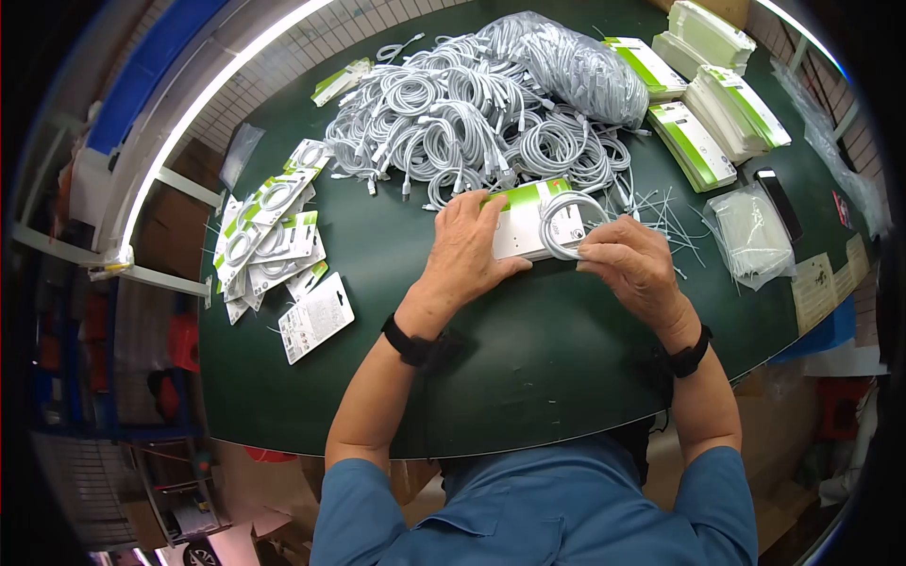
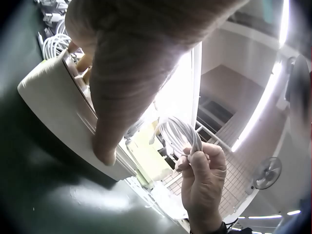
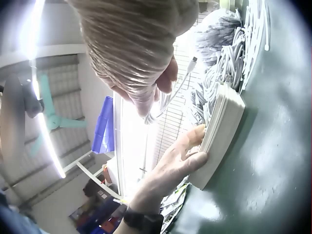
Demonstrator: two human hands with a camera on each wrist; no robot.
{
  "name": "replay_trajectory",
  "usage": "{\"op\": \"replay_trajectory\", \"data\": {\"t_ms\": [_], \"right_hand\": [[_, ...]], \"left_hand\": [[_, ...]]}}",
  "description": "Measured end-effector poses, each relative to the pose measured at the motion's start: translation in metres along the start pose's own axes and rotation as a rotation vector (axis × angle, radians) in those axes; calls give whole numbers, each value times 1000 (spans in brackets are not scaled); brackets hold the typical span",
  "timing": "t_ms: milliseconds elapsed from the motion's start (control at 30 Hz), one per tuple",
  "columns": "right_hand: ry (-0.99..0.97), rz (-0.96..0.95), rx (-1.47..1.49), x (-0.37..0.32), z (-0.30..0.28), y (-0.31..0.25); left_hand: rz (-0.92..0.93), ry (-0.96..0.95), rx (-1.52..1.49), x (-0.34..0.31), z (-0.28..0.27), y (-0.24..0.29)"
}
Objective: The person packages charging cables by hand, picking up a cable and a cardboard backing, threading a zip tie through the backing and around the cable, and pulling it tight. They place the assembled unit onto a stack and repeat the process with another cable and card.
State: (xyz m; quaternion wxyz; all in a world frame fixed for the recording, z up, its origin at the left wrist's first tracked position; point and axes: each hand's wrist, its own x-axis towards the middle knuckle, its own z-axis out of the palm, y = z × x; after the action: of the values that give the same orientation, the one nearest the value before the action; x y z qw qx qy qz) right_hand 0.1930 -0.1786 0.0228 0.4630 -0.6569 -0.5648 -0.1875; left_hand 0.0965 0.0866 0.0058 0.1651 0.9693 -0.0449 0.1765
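Observation:
A stack of white and green cards (image 1: 514,223) lies before the person; the left hand (image 1: 464,247) grips its left end, thumb along the near edge. In the left wrist view the stack (image 2: 58,114) shows its pale side under the left hand (image 2: 131,63). The right hand (image 1: 634,264) pinches a coiled white cable (image 1: 547,226) at the stack's right end. That coil (image 2: 178,134) hangs from the right hand's (image 2: 202,178) thumb and fingers in the left wrist view. A cable plug (image 3: 192,63) sticks out beside the right hand (image 3: 136,48) in the right wrist view.
A heap of coiled cables (image 1: 415,123) and a plastic bag of cables (image 1: 576,71) lie at the back. Carded cables (image 1: 274,241) are piled at left. Card stacks (image 1: 694,146), loose ties (image 1: 672,222), a bag of ties (image 1: 752,236) and a phone (image 1: 779,203) lie at right.

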Motion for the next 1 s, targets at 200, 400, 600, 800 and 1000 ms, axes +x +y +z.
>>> {"op": "replay_trajectory", "data": {"t_ms": [200, 400, 600, 800, 1000], "right_hand": [[53, 86, 39, -7, -3, 10], [109, 144, 118, -8, -5, 9], [190, 157, 189, -8, -7, 5], [170, 112, 235, 0, -4, -23], [-57, 104, 139, -4, 36, -44]], "left_hand": [[-5, -193, 12, 16, -8, -10], [47, -163, -143, 15, -24, -13], [268, 231, 70, 2, -39, 6], [271, 132, 166, -59, -59, 65], [156, 44, 45, -75, -32, 73]]}}
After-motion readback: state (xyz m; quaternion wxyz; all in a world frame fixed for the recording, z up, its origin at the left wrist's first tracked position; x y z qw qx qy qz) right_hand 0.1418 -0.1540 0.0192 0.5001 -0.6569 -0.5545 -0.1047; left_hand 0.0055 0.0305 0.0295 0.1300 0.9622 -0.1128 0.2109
